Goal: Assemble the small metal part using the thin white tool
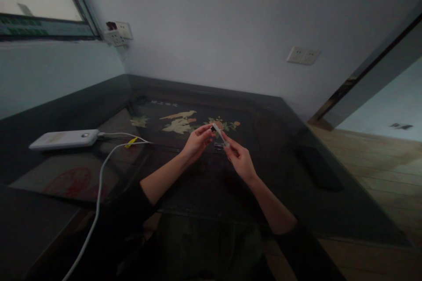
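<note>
Over the middle of the dark table, both hands are raised close together. My right hand is closed on a thin, pale, strip-like piece that slants up and left. The fingers of my left hand pinch a small dark piece at the strip's upper end. Whether the two pieces are joined or only touching, I cannot tell. Just below, between the hands, lies a small shiny item, partly hidden by my right fingers.
A white power bank sits at the left, with a white cable bearing a yellow tag. At the right lies a flat dark rectangular object. Wall sockets are behind the table. Bird and flower pictures decorate the tabletop.
</note>
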The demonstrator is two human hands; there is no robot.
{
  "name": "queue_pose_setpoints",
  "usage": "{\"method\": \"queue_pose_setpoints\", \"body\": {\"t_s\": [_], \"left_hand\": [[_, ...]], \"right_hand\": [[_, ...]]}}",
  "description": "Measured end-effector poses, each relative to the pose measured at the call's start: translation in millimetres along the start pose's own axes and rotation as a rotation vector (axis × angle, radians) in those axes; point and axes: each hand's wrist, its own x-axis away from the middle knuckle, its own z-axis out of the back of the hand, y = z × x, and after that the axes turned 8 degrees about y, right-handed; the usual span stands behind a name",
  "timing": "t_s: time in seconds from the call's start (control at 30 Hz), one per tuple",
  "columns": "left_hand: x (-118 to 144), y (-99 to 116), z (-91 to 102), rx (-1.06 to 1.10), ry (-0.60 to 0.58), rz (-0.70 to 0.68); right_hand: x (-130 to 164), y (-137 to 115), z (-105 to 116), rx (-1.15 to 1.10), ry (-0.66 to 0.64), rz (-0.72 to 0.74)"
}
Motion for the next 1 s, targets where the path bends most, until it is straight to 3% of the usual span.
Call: {"method": "queue_pose_setpoints", "body": {"t_s": [0.3, 0.7, 1.0], "left_hand": [[0.9, 0.9, -0.3, 0.009, -0.030, -0.004], [-2.8, -3.4, 2.1, -0.032, -0.005, 0.000], [-0.5, -0.3, -0.1, 0.008, -0.026, -0.005]], "right_hand": [[4.3, -10.2, -2.4, -0.077, -0.076, -0.042], [-2.8, 4.3, 2.4, 0.011, 0.048, 0.024], [1.2, -5.5, 0.7, -0.063, -0.048, -0.040]]}}
